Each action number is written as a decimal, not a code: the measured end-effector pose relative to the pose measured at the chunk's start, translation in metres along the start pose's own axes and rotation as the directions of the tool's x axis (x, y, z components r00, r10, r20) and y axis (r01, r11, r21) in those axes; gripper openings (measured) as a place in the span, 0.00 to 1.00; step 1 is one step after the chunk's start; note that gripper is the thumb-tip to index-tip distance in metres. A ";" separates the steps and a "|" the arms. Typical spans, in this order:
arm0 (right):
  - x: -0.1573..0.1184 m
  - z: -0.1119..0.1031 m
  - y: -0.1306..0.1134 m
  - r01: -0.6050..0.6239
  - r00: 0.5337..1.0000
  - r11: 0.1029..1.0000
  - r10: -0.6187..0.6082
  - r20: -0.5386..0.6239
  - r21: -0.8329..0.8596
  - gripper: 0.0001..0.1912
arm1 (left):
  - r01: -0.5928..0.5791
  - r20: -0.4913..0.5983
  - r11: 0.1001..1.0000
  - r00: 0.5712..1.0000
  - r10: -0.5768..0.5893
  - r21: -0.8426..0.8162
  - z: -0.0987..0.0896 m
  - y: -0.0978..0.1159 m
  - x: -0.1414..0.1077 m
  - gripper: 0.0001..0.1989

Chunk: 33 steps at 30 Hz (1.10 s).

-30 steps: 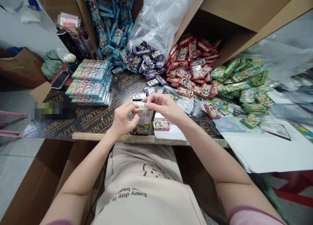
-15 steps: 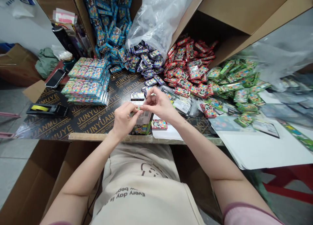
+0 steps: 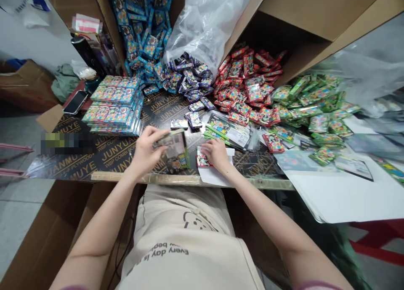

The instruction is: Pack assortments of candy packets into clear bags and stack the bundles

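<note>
My left hand (image 3: 147, 150) is closed on the edge of a clear-windowed package (image 3: 177, 153) with a dark and green printed base, tilted above the table's front edge. My right hand (image 3: 216, 152) has its fingers bent down over a small red packet (image 3: 203, 160), which lies on a white sheet (image 3: 217, 178). Whether those fingers grip the packet is hard to make out. Just beyond the hands lie purple packets (image 3: 195, 119) and flat green printed bags (image 3: 225, 130).
Stacked light-blue packs (image 3: 115, 107) stand at the left. Behind are heaps of blue (image 3: 148, 46), purple (image 3: 189, 77), red (image 3: 248, 88) and green packets (image 3: 309, 96), with open cartons (image 3: 293, 16). White sheets (image 3: 341, 193) lie at the right. A phone (image 3: 75, 102) rests at the far left.
My hands have moved apart. My left hand has taken hold of the clear-windowed package and lifted it; my right hand has come down over the red packet.
</note>
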State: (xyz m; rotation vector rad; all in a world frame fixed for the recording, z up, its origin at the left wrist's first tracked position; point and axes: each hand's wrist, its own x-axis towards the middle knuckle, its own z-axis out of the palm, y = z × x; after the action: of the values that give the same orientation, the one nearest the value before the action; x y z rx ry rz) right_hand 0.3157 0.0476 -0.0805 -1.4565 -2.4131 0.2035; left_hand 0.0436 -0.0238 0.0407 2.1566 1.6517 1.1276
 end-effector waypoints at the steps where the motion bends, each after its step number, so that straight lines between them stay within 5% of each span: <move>1: -0.003 0.002 -0.002 0.020 0.999 1.000 -0.020 -0.037 -0.017 0.08 | 0.076 0.005 0.993 0.997 -0.077 0.085 -0.006 -0.005 -0.001 0.24; 4: -0.007 0.005 -0.005 0.073 0.992 0.996 -0.079 -0.103 -0.060 0.10 | 0.197 0.026 0.886 0.973 -0.229 0.421 -0.019 -0.020 -0.006 0.31; 7: -0.007 0.006 -0.004 0.081 0.986 0.994 -0.090 -0.138 -0.070 0.12 | 0.063 0.189 0.817 0.960 -0.207 0.574 -0.013 -0.032 -0.015 0.35; 10: -0.006 0.007 -0.004 0.093 0.982 0.993 -0.104 -0.155 -0.075 0.13 | -0.111 0.460 0.873 0.877 -0.139 0.475 0.009 -0.042 -0.017 0.40; 14: -0.006 0.007 -0.004 0.121 0.979 0.990 -0.131 -0.155 -0.076 0.13 | -0.162 0.683 0.944 0.726 -0.083 0.287 0.037 -0.056 -0.005 0.44; 20: -0.007 0.010 -0.002 0.178 0.974 0.984 -0.178 -0.143 -0.010 0.17 | -0.176 0.728 0.957 0.684 -0.048 0.228 0.052 -0.055 0.011 0.32; 22: -0.008 0.011 -0.001 0.191 0.971 0.981 -0.185 -0.151 0.024 0.17 | -0.103 0.704 0.981 0.709 -0.045 0.166 0.050 -0.046 0.013 0.23; 24: -0.009 0.012 0.000 0.188 0.970 0.981 -0.178 -0.165 0.047 0.16 | -0.031 0.588 0.997 0.808 -0.018 0.073 0.042 -0.034 0.014 0.15; 27: -0.008 0.012 -0.001 0.172 0.972 0.984 -0.162 -0.169 0.049 0.16 | 0.049 0.232 0.988 0.973 -0.013 -0.149 0.023 -0.015 0.018 0.09; 30: -0.006 0.010 -0.001 0.180 0.974 0.983 -0.173 -0.148 0.037 0.15 | 0.040 -0.053 0.958 0.997 -0.057 -0.282 0.009 -0.006 0.020 0.18; 33: -0.005 0.008 -0.001 0.204 0.969 0.977 -0.193 -0.157 0.057 0.15 | 0.014 -0.084 0.953 0.996 -0.042 -0.302 0.010 -0.009 0.015 0.17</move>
State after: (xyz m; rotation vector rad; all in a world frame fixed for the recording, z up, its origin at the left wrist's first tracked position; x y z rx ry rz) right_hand 0.3142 0.0429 -0.0882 -1.1458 -2.3820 0.1287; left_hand 0.0450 -0.0045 0.0353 1.9109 1.4288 1.3849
